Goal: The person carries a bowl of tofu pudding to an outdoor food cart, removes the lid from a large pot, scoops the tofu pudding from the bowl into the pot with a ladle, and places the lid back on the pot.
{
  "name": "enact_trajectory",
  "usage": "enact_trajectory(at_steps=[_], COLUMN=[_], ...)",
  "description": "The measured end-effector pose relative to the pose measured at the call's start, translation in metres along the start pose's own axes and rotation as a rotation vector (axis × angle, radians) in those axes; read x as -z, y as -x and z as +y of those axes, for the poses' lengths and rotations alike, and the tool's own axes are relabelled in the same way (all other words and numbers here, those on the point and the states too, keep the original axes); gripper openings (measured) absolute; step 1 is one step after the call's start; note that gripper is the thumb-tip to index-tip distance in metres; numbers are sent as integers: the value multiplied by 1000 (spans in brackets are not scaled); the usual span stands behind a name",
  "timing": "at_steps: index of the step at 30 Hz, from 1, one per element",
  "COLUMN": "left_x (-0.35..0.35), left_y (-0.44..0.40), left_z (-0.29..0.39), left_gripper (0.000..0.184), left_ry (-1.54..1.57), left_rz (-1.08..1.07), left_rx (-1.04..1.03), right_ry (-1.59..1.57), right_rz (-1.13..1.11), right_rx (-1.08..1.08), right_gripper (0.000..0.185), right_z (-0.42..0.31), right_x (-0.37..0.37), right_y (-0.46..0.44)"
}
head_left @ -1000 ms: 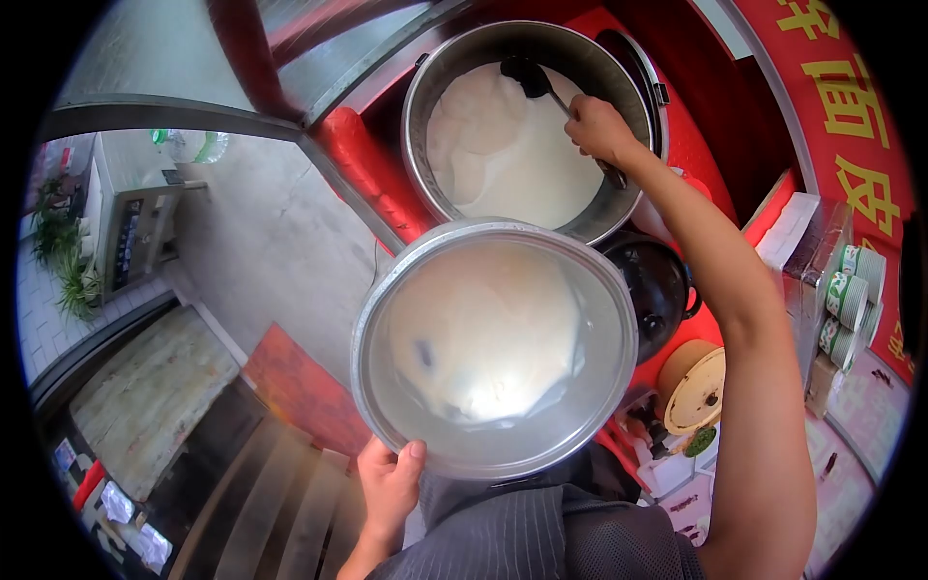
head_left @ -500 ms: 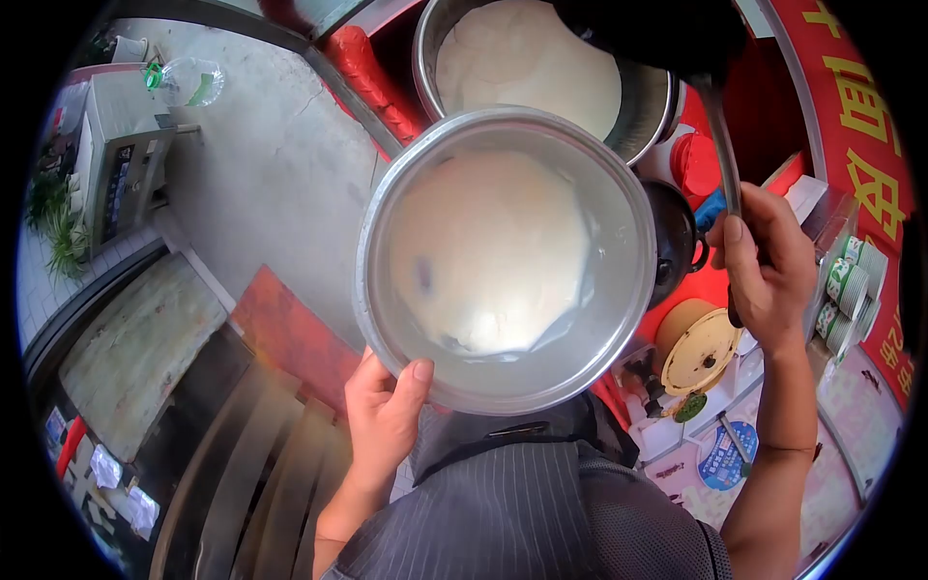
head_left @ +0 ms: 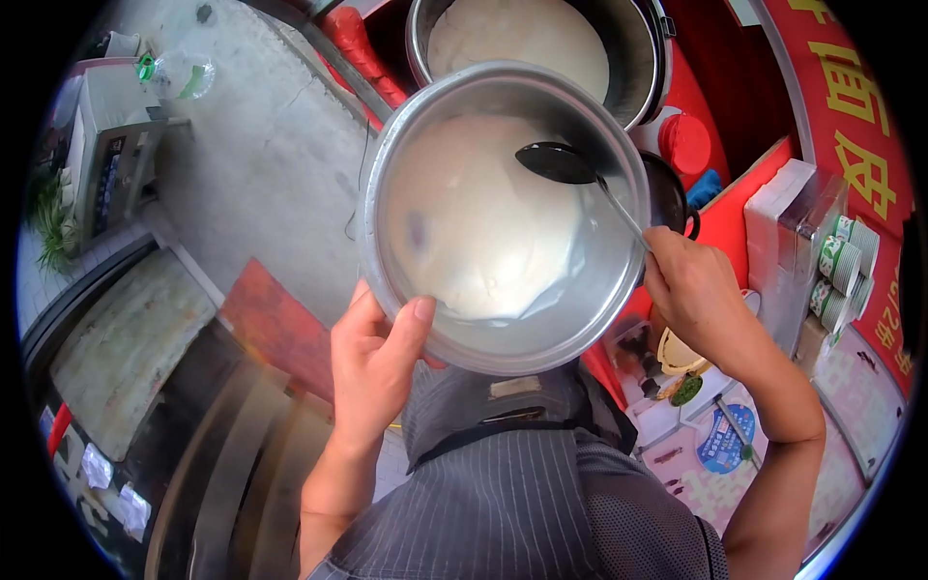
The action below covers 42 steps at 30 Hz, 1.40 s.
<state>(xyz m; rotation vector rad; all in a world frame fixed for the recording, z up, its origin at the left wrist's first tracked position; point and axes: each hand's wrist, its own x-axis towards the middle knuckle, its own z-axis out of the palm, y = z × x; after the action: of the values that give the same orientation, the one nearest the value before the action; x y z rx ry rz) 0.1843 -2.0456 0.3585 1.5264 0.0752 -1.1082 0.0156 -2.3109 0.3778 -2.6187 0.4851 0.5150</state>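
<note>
- Just changed: from above and to the right of the basin half a second earlier, brought over its opening, a black-bowled metal ladle (head_left: pixel 620 215); formerly inside the large pot.
- Meaning, by judgement: for the present step, attention shifted from the large pot to the round, silver-grey metal basin (head_left: pixel 604 290).
- Location of the ladle: above the basin's far right portion, with the dark oval bowl (head_left: pixel 556 162) inside the rim outline; contact with the pale, milky liquid (head_left: pixel 478 208) impossible to confirm.
- Direction: pointing from the grip up and leftward in view, away from the wearer's body; long axis diagonal across the basin's right side.
- Orientation of the basin: opening turned up towards the camera; circular, hence without a long axis.
- Right hand (head_left: pixel 701 300): closed around the ladle's handle, near the basin's right rim — fingers curled, partly hidden.
- Left hand (head_left: pixel 372 353): partly closed on the basin's near left rim — thumb over the edge, other fingers mostly out of sight beneath.
- Surroundings: beyond the basin, a large, deep stainless-steel pot (head_left: pixel 633 72), also holding pale liquid; just beside the basin on the right, a glossy black pot (head_left: pixel 665 198), partly hidden.
</note>
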Motion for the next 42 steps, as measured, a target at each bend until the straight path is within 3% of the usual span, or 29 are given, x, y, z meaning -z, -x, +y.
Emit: enact_trajectory(at_steps=[6, 8, 9, 11, 14, 17, 24, 28, 31, 34, 36, 38, 42], left_x=[-2, -2, -2, -2, -2, 0, 4, 13, 14, 19, 20, 24, 25], left_y=[0, -1, -1, -2, -2, -1, 5, 10, 14, 23, 24, 28, 29], left_z=[2, 2, 2, 2, 2, -1, -8, -25, -31, -30, -29, -28, -29], left_gripper=[23, 23, 23, 24, 24, 25, 23, 20, 16, 16, 15, 28, 29], left_ry=[5, 0, -5, -3, -8, -13, -70, -37, -107, -92, -113, -87, -51], left_rz=[19, 14, 6, 5, 1, -2, 75, 107, 188, 207, 220, 208, 228], left_rx=[29, 18, 6, 1, 2, 0, 17, 24, -94, -36, -58, 43, 75], right_ry=[-137, -455, -454, -730, -973, -1159, -1255, -1270, -1186, -1053, -968, -1014, -982], right_rz=[-90, -305, -305, -559, -741, -777, -624, -315, -98, 23, -33, -108, -207], right_rx=[-18, -159, -156, -378, -514, -483, -452, -432, -416, -412, -421, -444, -482], right_gripper=[11, 18, 18, 24, 22, 20, 19, 19, 20, 19, 19, 19, 17], right_z=[-5, -3, -6, -13, -12, -5, 10, 35, 63, 92, 120, 146, 166], right_x=[-7, 0, 5, 12, 12, 11, 43, 66, 75, 68, 56, 37, -2], right_y=[-7, -12, -16, -22, -24, -19, -12, -9, -26, -62, -92, -119, -173])
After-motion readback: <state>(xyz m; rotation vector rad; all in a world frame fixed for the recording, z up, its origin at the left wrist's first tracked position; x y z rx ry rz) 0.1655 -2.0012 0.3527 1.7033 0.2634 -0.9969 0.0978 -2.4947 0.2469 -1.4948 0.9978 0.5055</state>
